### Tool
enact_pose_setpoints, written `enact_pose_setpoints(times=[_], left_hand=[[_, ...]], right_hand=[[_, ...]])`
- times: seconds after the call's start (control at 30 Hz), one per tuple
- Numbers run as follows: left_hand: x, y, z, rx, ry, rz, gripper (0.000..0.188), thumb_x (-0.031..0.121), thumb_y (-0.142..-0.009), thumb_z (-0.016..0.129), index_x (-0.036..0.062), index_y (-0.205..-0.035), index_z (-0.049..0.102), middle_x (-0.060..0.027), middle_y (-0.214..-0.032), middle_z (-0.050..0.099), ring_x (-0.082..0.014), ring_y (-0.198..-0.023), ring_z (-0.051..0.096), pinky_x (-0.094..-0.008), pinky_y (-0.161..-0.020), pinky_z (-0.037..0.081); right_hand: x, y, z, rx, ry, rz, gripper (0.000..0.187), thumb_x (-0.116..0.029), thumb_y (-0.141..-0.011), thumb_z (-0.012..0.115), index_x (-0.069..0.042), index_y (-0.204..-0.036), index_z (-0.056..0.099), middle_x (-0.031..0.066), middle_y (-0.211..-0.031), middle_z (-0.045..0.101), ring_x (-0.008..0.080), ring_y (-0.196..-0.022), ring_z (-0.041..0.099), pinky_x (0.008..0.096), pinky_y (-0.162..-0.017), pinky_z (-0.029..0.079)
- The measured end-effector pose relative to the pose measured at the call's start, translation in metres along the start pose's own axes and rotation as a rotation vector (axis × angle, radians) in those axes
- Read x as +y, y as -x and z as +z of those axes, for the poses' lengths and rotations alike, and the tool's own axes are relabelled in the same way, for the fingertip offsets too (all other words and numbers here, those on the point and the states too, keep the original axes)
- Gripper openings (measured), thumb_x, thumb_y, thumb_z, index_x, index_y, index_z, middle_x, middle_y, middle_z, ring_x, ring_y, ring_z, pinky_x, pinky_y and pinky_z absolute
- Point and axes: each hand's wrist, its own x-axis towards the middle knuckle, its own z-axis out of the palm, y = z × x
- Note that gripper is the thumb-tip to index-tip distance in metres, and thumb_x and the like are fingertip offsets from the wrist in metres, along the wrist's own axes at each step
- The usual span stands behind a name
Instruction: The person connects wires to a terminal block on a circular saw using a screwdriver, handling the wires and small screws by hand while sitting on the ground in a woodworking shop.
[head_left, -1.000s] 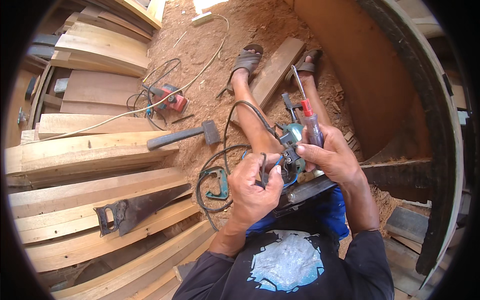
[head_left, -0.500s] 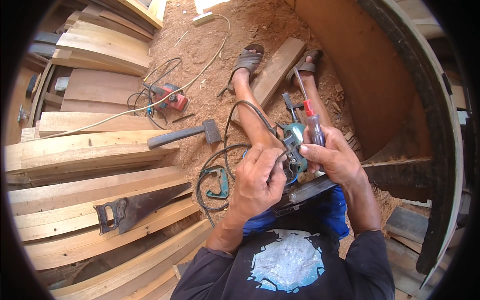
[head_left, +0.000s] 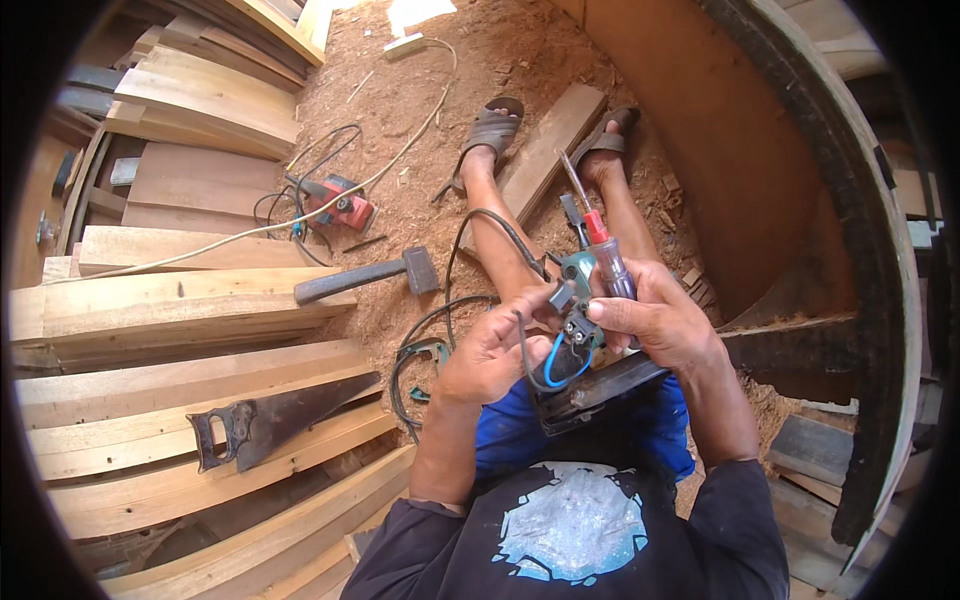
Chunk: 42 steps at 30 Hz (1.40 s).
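A partly opened teal power tool [head_left: 577, 268] rests over my lap, its long black part [head_left: 610, 383] lying across my thighs. A small switch block [head_left: 578, 328] with screw terminals stands out of it, with a blue wire [head_left: 553, 362] and a dark wire looping below. My left hand [head_left: 492, 350] is closed at the block's left side, by a dark grey piece; its fingertips are partly hidden. In my right hand [head_left: 660, 312] is a screwdriver [head_left: 610, 255] with a red and clear purple handle, tip pointing up and away. That hand's thumb presses against the switch block.
A teal housing piece [head_left: 440, 352] lies left of my knee, partly behind my left hand. Timber boards [head_left: 180, 300] fill the left side, bearing a handsaw [head_left: 240, 432] and a hammer [head_left: 385, 272]. A red power tool [head_left: 345, 205] and cords lie on sawdust. A curved wooden panel [head_left: 740, 150] rises at right.
My left hand has turned and opened its palm side more, shifting slightly left. The switch block and blue wire show more plainly. The screwdriver has tilted further left.
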Motion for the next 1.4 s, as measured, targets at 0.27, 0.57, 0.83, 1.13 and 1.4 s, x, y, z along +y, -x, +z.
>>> enact_pose_setpoints(times=[0.27,0.57,0.83,1.13,1.4], left_hand=[[-0.018,-0.012,0.006,0.039,0.068,0.094,0.038,0.009,-0.097,0.067,0.0003,-0.132,0.054,-0.0059,-0.120,0.062,-0.0124,-0.109,0.059,-0.0304,-0.099,0.047],[-0.023,-0.011,0.011,0.167,0.286,0.097,0.033,0.011,-0.096,0.068,0.0045,-0.124,0.051,-0.0116,-0.109,0.067,-0.0202,-0.098,0.068,-0.0342,-0.086,0.058],[-0.028,-0.011,0.006,0.171,0.287,0.166,0.034,0.014,-0.096,0.070,0.0060,-0.122,0.050,-0.0182,-0.117,0.068,-0.0224,-0.099,0.072,-0.0395,-0.088,0.062],[-0.027,-0.010,0.007,0.229,0.213,0.181,0.032,0.014,-0.096,0.069,0.0047,-0.122,0.053,-0.0213,-0.121,0.067,-0.0224,-0.106,0.070,-0.0341,-0.090,0.061],[-0.025,-0.009,0.013,0.295,0.156,0.187,0.042,0.013,-0.096,0.068,-0.0025,-0.132,0.053,-0.0159,-0.118,0.068,-0.0215,-0.101,0.072,-0.0342,-0.084,0.064]], right_hand=[[-0.004,-0.007,0.005,-0.028,0.068,0.026,0.032,-0.029,-0.090,0.077,-0.004,-0.095,0.058,-0.0002,-0.073,0.058,0.0059,-0.054,0.052,0.0205,-0.049,0.042],[-0.008,-0.006,0.009,-0.035,0.152,0.028,0.025,-0.021,-0.096,0.067,-0.001,-0.107,0.059,0.0042,-0.078,0.067,0.0057,-0.053,0.052,0.0210,-0.045,0.038],[-0.007,0.002,0.012,0.036,0.217,-0.062,0.027,-0.017,-0.092,0.072,0.000,-0.107,0.058,-0.0011,-0.080,0.059,0.0050,-0.064,0.052,0.0223,-0.055,0.042],[-0.008,0.004,0.017,0.059,0.243,-0.127,0.031,-0.012,-0.089,0.074,0.002,-0.111,0.058,-0.0004,-0.089,0.056,0.0064,-0.079,0.051,0.0246,-0.069,0.045],[-0.001,0.001,0.017,0.054,0.296,-0.165,0.025,-0.010,-0.088,0.073,0.002,-0.106,0.061,-0.0001,-0.086,0.054,0.0071,-0.077,0.050,0.0262,-0.068,0.045]])
